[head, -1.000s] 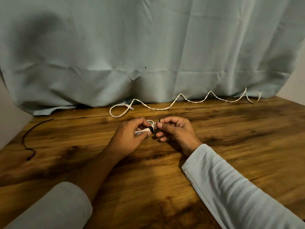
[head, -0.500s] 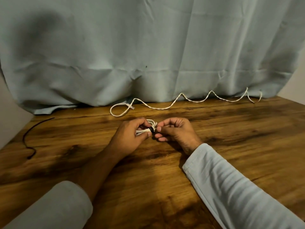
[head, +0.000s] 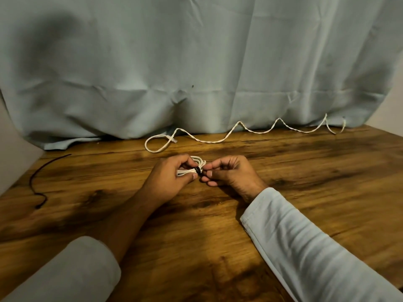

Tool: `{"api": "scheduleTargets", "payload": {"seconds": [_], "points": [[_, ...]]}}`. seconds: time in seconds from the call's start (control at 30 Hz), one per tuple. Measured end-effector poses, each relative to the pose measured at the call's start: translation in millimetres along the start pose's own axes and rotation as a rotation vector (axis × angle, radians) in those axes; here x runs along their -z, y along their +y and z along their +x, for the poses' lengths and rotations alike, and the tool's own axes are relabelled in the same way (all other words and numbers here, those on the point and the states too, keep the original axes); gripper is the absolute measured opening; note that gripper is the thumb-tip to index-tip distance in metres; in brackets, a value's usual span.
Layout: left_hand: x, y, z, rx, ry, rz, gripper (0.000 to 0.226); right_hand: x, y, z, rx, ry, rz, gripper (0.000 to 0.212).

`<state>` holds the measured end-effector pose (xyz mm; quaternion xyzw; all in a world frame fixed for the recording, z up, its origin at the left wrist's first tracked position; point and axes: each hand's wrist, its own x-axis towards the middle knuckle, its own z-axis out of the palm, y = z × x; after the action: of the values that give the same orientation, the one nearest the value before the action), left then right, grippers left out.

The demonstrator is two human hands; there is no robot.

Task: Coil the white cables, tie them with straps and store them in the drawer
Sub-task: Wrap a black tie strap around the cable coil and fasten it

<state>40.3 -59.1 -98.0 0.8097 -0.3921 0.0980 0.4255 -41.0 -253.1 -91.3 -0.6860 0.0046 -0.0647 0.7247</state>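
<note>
A small coiled white cable sits between my two hands at the middle of the wooden table. A black strap is wrapped around the coil. My left hand grips the coil from the left, thumb and fingers closed on it. My right hand pinches the strap's end at the coil's right side. A second white cable lies uncoiled in waves along the back edge of the table, its left end looped with a clear plug. No drawer is in view.
A loose black strap lies curled near the table's left edge. A pale blue-grey curtain hangs behind the table and drapes onto its back edge. White sleeves cover both forearms in the foreground.
My right fingers have shifted slightly at the strap against the coil. The hands stay in the same place and the long cable has not moved.
</note>
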Motion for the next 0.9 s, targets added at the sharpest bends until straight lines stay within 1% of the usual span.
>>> {"api": "scheduleTargets", "payload": {"seconds": [0.1,0.27,0.4,0.5,0.73,0.9], "points": [[0.1,-2.6,0.9,0.026,-0.002,-0.052,0.020,-0.1,-0.8,-0.4,-0.006,-0.010,0.006,0.019],[1.0,-2.8,1.5,0.051,-0.001,-0.097,0.021,-3.3,0.0,0.2,0.044,0.009,-0.005,0.015],[3.1,-5.1,2.0,0.103,0.014,-0.209,0.023,-5.2,-0.8,0.7,0.047,-0.018,0.108,0.018],[3.5,-4.7,1.5,0.117,0.017,-0.235,0.022,-6.3,-1.4,0.7,0.057,-0.017,0.151,0.021],[2.6,-4.8,1.0,0.117,0.005,-0.225,0.023,-5.1,0.3,2.3,0.096,0.037,0.047,0.014],[1.8,-1.1,0.6,0.098,0.006,-0.188,0.023,-4.9,2.3,3.1,0.092,0.017,0.005,0.011]]}}
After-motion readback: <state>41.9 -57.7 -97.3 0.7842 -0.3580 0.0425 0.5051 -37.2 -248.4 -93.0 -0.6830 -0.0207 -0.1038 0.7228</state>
